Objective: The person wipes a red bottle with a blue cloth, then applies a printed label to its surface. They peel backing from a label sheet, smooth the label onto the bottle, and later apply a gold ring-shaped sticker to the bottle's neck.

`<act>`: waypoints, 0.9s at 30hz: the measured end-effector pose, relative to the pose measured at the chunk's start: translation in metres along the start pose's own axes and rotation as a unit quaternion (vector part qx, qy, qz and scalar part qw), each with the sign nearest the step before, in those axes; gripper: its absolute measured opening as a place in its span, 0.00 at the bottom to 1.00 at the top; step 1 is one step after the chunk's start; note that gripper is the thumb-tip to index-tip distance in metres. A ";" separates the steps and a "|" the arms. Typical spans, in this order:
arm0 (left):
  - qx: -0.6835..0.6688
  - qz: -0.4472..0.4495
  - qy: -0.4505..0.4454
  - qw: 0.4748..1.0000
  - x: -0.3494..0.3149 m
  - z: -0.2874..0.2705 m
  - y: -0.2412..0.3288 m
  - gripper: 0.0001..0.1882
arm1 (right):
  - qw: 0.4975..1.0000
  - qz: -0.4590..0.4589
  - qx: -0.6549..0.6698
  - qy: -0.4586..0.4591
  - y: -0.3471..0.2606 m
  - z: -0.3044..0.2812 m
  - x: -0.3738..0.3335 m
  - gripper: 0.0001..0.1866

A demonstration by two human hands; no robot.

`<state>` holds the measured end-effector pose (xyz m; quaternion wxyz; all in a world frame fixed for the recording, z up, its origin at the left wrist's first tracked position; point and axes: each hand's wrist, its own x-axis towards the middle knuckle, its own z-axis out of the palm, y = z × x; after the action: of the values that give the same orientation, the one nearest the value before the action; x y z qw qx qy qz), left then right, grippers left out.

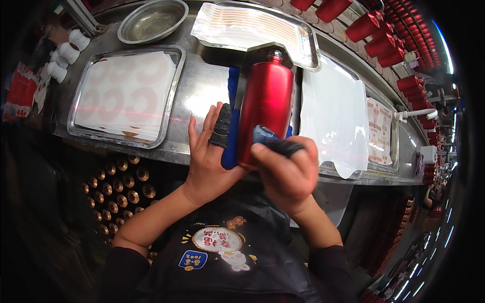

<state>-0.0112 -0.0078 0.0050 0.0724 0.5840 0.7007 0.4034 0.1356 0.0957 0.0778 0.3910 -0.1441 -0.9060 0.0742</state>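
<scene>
A glossy red bottle [271, 96] lies in a cradle with blue padding [230, 146], its bare metal neck pointing away from me. My left hand [209, 156] is beside the bottle's near end, its fingers stretched out along the cradle's left side, one of them in a black finger sleeve. Over the near right part of the bottle is my right hand [288, 174], closed with the thumb bent in. It grips a small dark piece with a blue-grey end [263, 134], which meets the bottle's surface. Its exact kind is hard to make out.
At the left, a metal tray [164, 121] holds white sheets with faint ring shapes. A metal basin [126, 33] stands behind it; a tray of striped sheets [252, 22] lies at the back. White sheets [333, 116] lie on the right. Several red bottles [364, 28] stand beyond.
</scene>
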 end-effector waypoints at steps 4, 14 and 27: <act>0.006 0.023 -0.029 0.999 0.001 -0.004 -0.005 0.45 | 0.978 -0.038 0.196 -0.065 0.012 -0.002 -0.009 0.19; 0.002 0.105 -0.017 0.994 0.022 0.012 0.030 0.50 | 0.957 0.231 0.171 0.035 0.014 -0.023 -0.070 0.20; -0.118 0.022 -0.036 0.992 0.014 0.012 0.025 0.65 | 0.946 0.181 0.267 -0.028 0.070 -0.001 -0.007 0.11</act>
<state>0.0103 0.0100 0.0188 0.1573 0.6009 0.6323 0.4630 0.1550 0.1593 0.0563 0.3692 -0.1942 -0.8224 0.3869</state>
